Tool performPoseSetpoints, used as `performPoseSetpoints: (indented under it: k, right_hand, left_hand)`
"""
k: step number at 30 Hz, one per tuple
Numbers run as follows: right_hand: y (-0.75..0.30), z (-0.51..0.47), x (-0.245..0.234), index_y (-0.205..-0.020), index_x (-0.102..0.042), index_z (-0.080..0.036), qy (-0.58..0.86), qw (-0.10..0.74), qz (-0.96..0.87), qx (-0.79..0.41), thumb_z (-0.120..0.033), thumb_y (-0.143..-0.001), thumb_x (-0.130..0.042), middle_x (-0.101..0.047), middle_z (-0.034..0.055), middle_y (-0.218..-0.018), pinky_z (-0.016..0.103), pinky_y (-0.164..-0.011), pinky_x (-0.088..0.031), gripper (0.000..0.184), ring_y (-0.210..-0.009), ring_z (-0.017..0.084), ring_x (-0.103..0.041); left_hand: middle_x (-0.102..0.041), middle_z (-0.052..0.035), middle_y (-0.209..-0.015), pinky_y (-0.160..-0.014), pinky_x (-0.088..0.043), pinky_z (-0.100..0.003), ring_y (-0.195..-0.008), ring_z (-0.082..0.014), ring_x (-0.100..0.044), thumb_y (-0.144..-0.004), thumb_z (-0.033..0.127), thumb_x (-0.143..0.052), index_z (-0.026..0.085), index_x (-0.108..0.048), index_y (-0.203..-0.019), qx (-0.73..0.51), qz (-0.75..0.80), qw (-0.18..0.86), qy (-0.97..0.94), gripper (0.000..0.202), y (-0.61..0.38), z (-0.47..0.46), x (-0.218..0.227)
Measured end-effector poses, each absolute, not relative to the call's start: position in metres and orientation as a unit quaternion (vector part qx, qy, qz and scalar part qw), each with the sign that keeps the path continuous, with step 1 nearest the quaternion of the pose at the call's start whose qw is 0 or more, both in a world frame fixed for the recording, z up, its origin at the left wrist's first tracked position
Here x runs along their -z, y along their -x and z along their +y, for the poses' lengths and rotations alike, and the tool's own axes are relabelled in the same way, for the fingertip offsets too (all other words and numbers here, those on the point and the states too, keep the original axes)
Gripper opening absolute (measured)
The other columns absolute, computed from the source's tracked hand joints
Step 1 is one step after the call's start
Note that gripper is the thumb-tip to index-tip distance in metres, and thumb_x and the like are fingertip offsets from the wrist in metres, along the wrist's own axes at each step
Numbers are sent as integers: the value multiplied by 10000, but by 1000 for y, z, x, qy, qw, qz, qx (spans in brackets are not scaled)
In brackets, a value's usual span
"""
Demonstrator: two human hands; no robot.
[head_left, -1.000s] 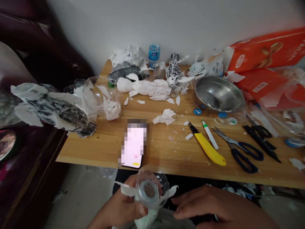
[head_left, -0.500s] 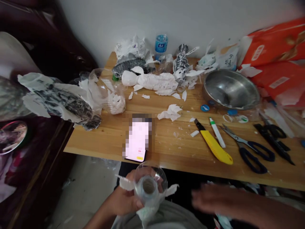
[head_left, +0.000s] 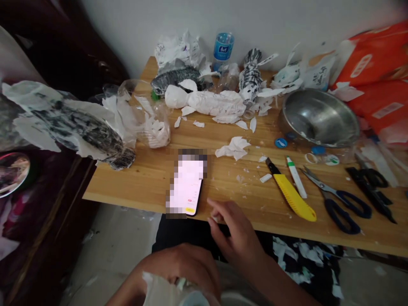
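Note:
My left hand point(head_left: 178, 265) is closed around a cut clear plastic bottle point(head_left: 194, 298), low in front of my body. White paper point(head_left: 157, 289) is stuck on the bottle, and the lower frame edge cuts off most of it. At the table's front edge hovers my right hand point(head_left: 234, 227), its index finger stretched out and its thumb apart below. Just left of its fingertips lies a phone point(head_left: 186, 185) with a lit, partly blurred screen. Torn white paper point(head_left: 234, 148) lies beyond the phone.
A yellow utility knife point(head_left: 293, 197), a green-and-white marker point(head_left: 296, 177) and scissors point(head_left: 338, 199) lie to the right. Behind them stands a metal bowl point(head_left: 320, 119). Several paper-covered bottle shapes, such as a white one point(head_left: 219, 104), lie along the back near a blue-labelled bottle point(head_left: 223, 49).
My right hand has come in from the right to beside the phone. My left hand has lowered and tipped the bottle toward me. The camera view has shifted slightly.

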State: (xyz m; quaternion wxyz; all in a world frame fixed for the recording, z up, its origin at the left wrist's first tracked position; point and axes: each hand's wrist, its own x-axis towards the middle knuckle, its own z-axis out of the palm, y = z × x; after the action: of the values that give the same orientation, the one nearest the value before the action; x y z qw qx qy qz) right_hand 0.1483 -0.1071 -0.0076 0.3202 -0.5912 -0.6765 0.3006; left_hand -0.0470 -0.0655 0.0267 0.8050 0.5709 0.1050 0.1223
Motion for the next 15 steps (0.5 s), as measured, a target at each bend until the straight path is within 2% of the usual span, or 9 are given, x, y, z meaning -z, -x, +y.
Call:
performPoseSetpoints:
  k: [2,4,6,8,10,13,15]
  right_hand:
    - [-126,-104,22,-1569,-271,-215,631,333,-675,-191,-425,-984,-591,-672,148,-1190,533,-932,-561,699,-1093,310,-662]
    - [-110,-99,31,-1620,-57,-183,649,329,-677,-109,-523,-936,-652,-563,236,-1397,636,-1013,-492,968,-1283,396,-568]
    - [-101,-94,35,-1626,3,-163,651,314,-686,-82,-587,-904,-678,-434,279,-1537,693,-1083,-406,1078,-1422,448,-436]
    - [-102,-88,36,-1630,0,-147,658,298,-685,-100,-643,-870,-693,-412,278,-1568,717,-1109,-360,1142,-1455,466,-388]
    - [-110,-82,35,-1637,-25,-158,668,286,-674,-134,-647,-862,-702,-467,247,-1549,718,-1112,-357,1139,-1438,458,-414]
    - [-127,-75,33,-1642,-42,-197,670,299,-660,-162,-481,-936,-676,-566,178,-1488,669,-1131,-375,991,-1396,394,-481]
    - [-135,-71,31,-1644,-41,-197,659,305,-666,-173,-411,-941,-674,-561,170,-1496,649,-1145,-375,970,-1395,374,-481]
  left_hand:
    - [-778,-158,-891,-875,-576,-400,-865,-292,-731,-934,785,-346,235,-790,-878,-135,112,803,-570,709,48,-63,-24]
    - [-778,-170,-899,-870,-574,-393,-864,-293,-730,-947,765,-346,216,-793,-886,-147,109,805,-565,711,50,-64,-21]
    - [-774,-182,-903,-863,-570,-374,-868,-289,-728,-972,735,-320,194,-791,-882,-154,112,804,-563,723,52,-66,-18]
    - [-770,-185,-896,-853,-567,-352,-863,-282,-725,-973,741,-308,182,-785,-864,-161,115,802,-563,743,54,-68,-14]
    - [-768,-177,-879,-838,-565,-319,-851,-263,-728,-961,746,-361,174,-780,-855,-181,106,800,-562,717,55,-71,-6]
    - [-760,-149,-855,-773,-558,-260,-810,-219,-727,-909,745,-518,148,-783,-886,-249,83,790,-555,654,53,-76,12]
    - [-750,-128,-839,-731,-553,-245,-772,-207,-716,-785,817,-627,132,-787,-913,-285,64,788,-542,715,51,-79,23]
